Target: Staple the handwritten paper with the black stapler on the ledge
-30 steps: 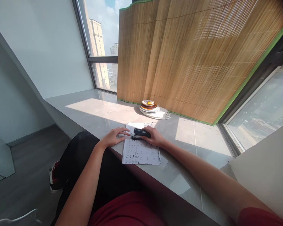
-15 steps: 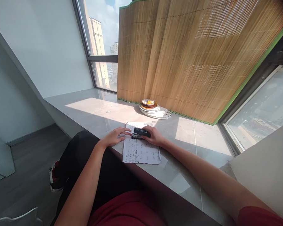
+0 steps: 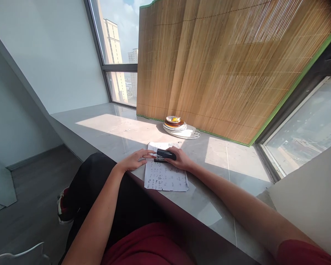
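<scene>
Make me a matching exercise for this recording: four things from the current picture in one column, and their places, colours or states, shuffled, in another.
Column one
1. Stapler
2. Sheet of paper
3. Plates
4. Bamboo mat

Column two
A. Stacked on the ledge
B. Tan, with a green edge
C. White, with dark marks across it
D. Black, held in the right hand

Right pairs: 1-D, 2-C, 3-A, 4-B
</scene>
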{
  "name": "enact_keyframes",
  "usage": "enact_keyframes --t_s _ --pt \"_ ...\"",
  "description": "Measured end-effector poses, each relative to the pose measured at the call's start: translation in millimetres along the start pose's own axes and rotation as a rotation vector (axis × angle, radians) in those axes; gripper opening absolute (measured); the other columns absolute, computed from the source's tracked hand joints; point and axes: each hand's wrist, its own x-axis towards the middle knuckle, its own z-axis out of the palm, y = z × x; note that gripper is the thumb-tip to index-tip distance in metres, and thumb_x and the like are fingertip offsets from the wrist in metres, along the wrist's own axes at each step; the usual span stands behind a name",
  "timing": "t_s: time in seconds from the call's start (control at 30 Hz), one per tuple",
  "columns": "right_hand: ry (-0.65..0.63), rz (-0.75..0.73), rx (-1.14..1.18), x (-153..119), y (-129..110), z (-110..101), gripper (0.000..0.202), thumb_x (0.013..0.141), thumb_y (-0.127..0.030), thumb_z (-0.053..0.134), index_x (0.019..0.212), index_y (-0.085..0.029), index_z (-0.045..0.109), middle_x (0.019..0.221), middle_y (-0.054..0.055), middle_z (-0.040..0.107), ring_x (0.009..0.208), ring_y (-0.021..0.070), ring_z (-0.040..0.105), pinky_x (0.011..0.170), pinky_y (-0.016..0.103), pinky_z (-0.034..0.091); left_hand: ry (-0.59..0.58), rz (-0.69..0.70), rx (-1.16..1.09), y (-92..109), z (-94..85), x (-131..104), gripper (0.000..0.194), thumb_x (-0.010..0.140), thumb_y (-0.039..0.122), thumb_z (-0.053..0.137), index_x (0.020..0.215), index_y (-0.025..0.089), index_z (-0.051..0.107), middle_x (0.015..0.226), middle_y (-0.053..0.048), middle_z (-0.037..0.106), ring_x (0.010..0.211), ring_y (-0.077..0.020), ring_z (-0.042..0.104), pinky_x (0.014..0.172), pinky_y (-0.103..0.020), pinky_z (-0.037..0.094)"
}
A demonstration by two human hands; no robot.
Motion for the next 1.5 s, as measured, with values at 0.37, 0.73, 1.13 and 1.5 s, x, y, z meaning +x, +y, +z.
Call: enact_keyframes --t_s 0.37,0.73,1.13,1.5 --pt "-0.046 -0.004 -0.042 2 2 -2 0.028 0.097 -0.043 0.07 0.116 -0.023 0.07 0.108 0.009 0.075 0.097 0.0272 0.067 0.086 0.04 0.053 -0.022 0.005 -0.033 1 0.2 3 0.058 0.1 0.024 0.059 0.156 0.03 0.049 0.145 -0.009 0.071 0.144 -0.0274 0.06 0.12 -0.046 0.044" --pt "0.185 0.04 -0.015 2 3 -5 0.031 0.092 -0.033 0.078 0.122 -0.025 0.074 0.113 0.009 0.079 0.101 0.03 0.071 0.092 0.048 0.057 0.126 -0.018 0.317 1 9.8 3 0.039 0.103 0.025 0.053 0.133 0.033 0.076 0.134 -0.004 0.075 0.132 -0.0287 0.064 0.116 -0.048 0.046" --pt "0.316 0.138 -0.13 -14 78 -47 0.036 0.084 -0.027 0.075 0.12 -0.023 0.078 0.112 0.012 0.079 0.109 0.0346 0.073 0.102 0.057 0.057 0.189 -0.119 0.481 27 11.0 13 0.03 0.101 0.034 0.053 0.107 0.023 0.081 0.1 -0.006 0.081 0.097 -0.0268 0.073 0.111 -0.054 0.043" --pt "0.129 -0.001 -0.056 -17 58 -49 0.034 0.094 -0.036 0.072 0.127 -0.025 0.076 0.118 0.011 0.079 0.108 0.0332 0.073 0.099 0.057 0.057 -0.137 -0.147 0.485 47 59.9 50 0.058 0.112 0.06 0.038 0.168 0.047 0.035 0.181 -0.003 0.023 0.166 -0.0392 0.016 0.126 -0.079 0.007"
